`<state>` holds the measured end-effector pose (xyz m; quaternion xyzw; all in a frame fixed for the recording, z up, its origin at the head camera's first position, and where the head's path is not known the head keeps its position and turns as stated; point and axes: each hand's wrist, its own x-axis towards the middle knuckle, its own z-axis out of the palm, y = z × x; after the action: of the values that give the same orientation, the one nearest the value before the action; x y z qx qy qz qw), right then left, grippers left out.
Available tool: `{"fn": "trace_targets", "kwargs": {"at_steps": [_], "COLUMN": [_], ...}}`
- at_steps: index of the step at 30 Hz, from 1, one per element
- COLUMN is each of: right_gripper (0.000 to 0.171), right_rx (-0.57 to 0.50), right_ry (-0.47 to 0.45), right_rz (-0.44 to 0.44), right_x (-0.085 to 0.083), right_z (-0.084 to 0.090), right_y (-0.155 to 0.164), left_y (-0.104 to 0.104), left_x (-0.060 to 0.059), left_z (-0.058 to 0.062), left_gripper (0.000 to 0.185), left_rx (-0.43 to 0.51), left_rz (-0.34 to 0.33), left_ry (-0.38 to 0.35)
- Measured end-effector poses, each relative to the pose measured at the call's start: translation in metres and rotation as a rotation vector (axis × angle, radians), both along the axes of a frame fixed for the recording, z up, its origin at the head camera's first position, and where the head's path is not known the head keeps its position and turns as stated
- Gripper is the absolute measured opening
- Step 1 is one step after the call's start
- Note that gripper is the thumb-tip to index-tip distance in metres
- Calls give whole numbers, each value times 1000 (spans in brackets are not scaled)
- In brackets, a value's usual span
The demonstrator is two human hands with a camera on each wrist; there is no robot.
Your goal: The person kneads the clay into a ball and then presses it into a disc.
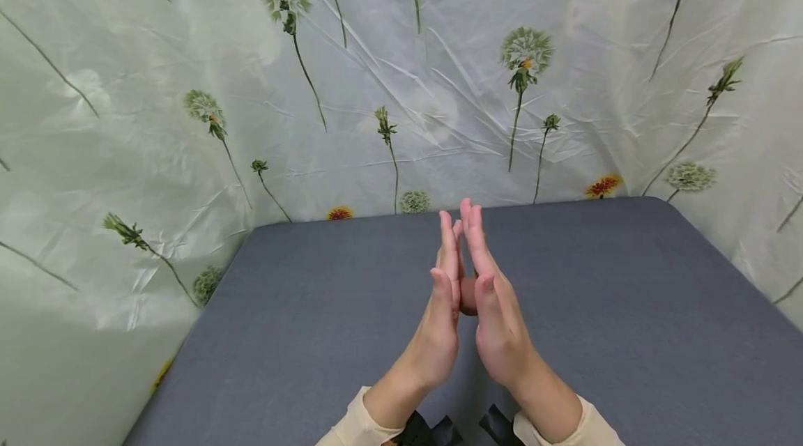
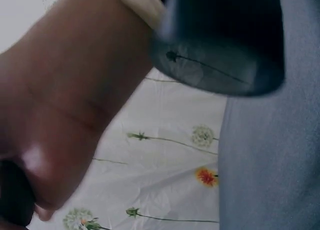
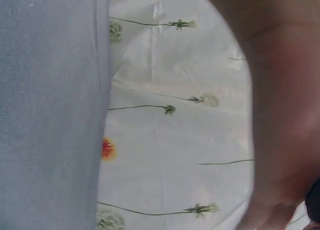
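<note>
Overhead, we take the flowered sheet (image 1: 401, 83) first, hanging behind and beside the grey counter (image 1: 627, 306). Above the counter's near middle we hold our left hand (image 1: 440, 324) and right hand (image 1: 492, 313) upright, palms facing, fingers straight and pointing away from us toward the sheet, fingertips meeting. Between the palms sits a small brownish lump (image 1: 468, 295), pressed from both sides, so it lies equally near each hand. Only a sliver of it shows in the gap; we cannot tell its shape, its long axis, or what it is made of. Both wrist views show just blurred skin against counter and sheet, and a dark mount (image 2: 220, 39) cuts off the left one.
</note>
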<state>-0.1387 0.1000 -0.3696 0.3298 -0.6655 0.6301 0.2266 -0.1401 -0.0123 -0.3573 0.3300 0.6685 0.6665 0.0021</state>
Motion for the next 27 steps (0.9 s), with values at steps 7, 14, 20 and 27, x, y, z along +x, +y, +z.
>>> {"fn": "trace_targets", "kwargs": {"at_steps": [7,14,20,27], "right_gripper": [59,58,60,63], "right_rx": [27,77,66,41], "right_ry": [-130,-51,60,114], "right_rz": [89,140,42,-74], "right_x": [1,15,16,4], "right_z": [-16,-18,-12,-3], "right_y": [-17,-38,-36,-16], "left_y": [-16,-33,-28,-8], "left_x": [-8,-29,-33,-23], "left_z": [14,16,2,-10], "left_gripper": [85,91,88,89], "left_rx": [46,137,150,105], "left_rz": [114,168,82,-30], "left_ry": [34,-32,-158,-172]}}
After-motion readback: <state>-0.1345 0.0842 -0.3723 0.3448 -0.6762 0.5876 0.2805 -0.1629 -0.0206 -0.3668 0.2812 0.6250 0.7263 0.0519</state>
